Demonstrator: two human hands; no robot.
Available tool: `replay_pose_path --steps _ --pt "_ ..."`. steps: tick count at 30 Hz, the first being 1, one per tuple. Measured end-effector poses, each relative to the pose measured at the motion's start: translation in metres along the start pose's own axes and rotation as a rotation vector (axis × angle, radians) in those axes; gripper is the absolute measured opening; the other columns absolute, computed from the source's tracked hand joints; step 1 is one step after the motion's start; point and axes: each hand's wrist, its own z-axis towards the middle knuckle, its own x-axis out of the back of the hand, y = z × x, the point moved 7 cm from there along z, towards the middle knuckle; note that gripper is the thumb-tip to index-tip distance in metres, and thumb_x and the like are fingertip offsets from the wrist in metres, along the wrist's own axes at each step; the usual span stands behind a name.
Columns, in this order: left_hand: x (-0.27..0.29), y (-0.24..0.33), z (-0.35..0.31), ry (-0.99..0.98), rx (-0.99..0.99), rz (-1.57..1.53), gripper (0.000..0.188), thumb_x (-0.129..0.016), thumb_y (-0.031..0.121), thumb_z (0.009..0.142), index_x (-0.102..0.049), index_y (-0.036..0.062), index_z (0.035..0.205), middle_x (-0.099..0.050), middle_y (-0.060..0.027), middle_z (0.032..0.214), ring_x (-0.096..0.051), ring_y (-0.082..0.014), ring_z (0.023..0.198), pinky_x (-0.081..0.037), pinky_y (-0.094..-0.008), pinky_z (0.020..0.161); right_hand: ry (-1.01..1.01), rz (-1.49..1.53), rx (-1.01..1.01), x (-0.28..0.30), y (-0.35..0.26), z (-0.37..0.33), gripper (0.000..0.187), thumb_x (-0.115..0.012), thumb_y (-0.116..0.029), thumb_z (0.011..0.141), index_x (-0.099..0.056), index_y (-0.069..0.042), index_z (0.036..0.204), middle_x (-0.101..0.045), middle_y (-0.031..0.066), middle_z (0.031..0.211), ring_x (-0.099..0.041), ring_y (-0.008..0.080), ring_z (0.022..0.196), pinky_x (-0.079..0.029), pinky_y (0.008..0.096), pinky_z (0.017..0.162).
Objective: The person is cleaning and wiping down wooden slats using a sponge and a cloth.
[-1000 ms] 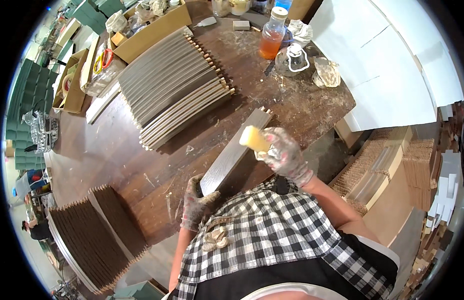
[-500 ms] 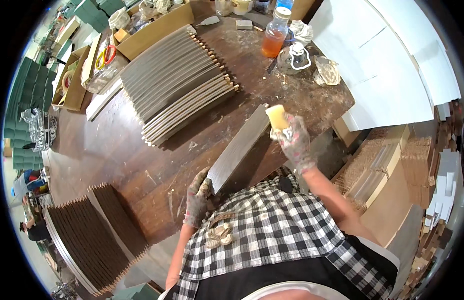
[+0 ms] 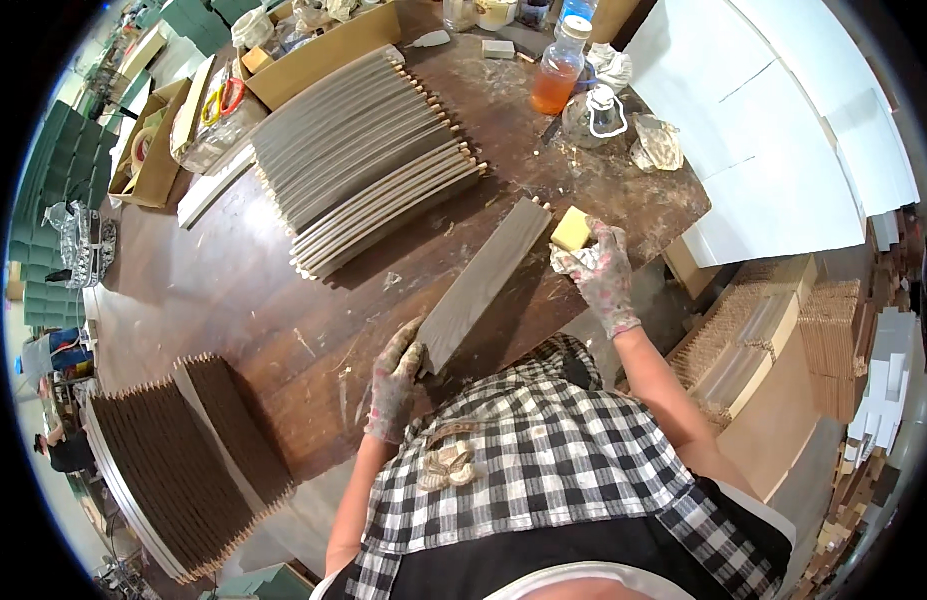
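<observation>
A grey-brown wooden board (image 3: 486,283) slants across the front of the table, with wooden pegs at its far end. Its near end is gripped by my left hand (image 3: 391,388), which wears a stained, patterned glove. Beyond the other end, just to its right, my gloved right hand (image 3: 605,280) pinches a yellow sponge block (image 3: 571,229) together with a crumpled white cloth (image 3: 575,259). The sponge is held apart from the board.
Behind the board lies a row of similar boards (image 3: 358,150); another stack (image 3: 168,450) stands front left. A bottle of orange liquid (image 3: 557,75), a glass jar (image 3: 591,120) and a cardboard tray (image 3: 318,60) sit at the back. Pegged pieces fill a box (image 3: 748,335) at right.
My right hand has moved slightly right and down, away from the board's far end, and the sponge has turned in its grip. The left hand still holds the near end.
</observation>
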Motion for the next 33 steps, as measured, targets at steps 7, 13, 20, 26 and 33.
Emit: replay_pose_path --steps 7,13,20,26,33 --pt "-0.005 0.002 -0.001 -0.020 -0.011 -0.033 0.037 -0.050 0.014 0.094 -0.053 0.0017 0.130 -0.053 0.0022 0.080 -0.047 -0.0076 0.070 -0.042 -0.0236 0.061 0.015 -0.065 -0.212 0.000 0.023 0.013 0.068 -0.079 -0.022 0.073 -0.045 -0.002 0.129 -0.048 0.0204 0.118 -0.058 0.0341 0.102 -0.049 0.0405 0.088" --pt "-0.007 0.008 -0.002 -0.040 -0.021 0.047 0.039 -0.051 0.013 0.093 -0.053 0.0018 0.130 -0.060 -0.0020 0.103 -0.053 -0.0089 0.085 -0.046 -0.0233 0.073 -0.005 -0.164 -0.167 -0.003 0.010 0.018 0.072 -0.077 -0.023 0.074 -0.042 -0.004 0.134 -0.054 0.0225 0.121 -0.057 0.0360 0.109 -0.048 0.0409 0.092" --pt "0.003 0.005 0.004 -0.038 -0.049 0.074 0.039 -0.051 0.016 0.093 -0.054 0.0011 0.129 -0.059 -0.0049 0.112 -0.054 -0.0106 0.094 -0.047 -0.0243 0.078 0.035 0.041 0.155 0.006 -0.001 0.013 0.059 -0.071 -0.015 0.076 -0.048 -0.007 0.130 -0.059 0.0176 0.115 -0.061 0.0321 0.101 -0.051 0.0398 0.087" --pt "-0.002 0.011 0.007 -0.044 -0.042 -0.047 0.038 -0.049 0.023 0.096 -0.056 0.0015 0.126 -0.057 -0.0005 0.089 -0.052 -0.0073 0.078 -0.046 -0.0229 0.071 -0.172 0.050 0.413 -0.017 -0.066 -0.022 0.061 -0.073 -0.019 0.073 -0.051 -0.009 0.129 -0.058 0.0132 0.108 -0.061 0.0287 0.096 -0.053 0.0378 0.083" --pt "-0.003 0.024 0.021 -0.074 -0.005 -0.135 0.037 -0.051 0.023 0.096 -0.058 0.0019 0.124 -0.058 0.0009 0.087 -0.051 -0.0069 0.072 -0.047 -0.0237 0.068 -0.322 0.117 0.621 -0.036 -0.115 -0.068 0.064 -0.075 -0.029 0.070 -0.053 -0.015 0.128 -0.058 0.0097 0.106 -0.059 0.0238 0.095 -0.053 0.0371 0.083"
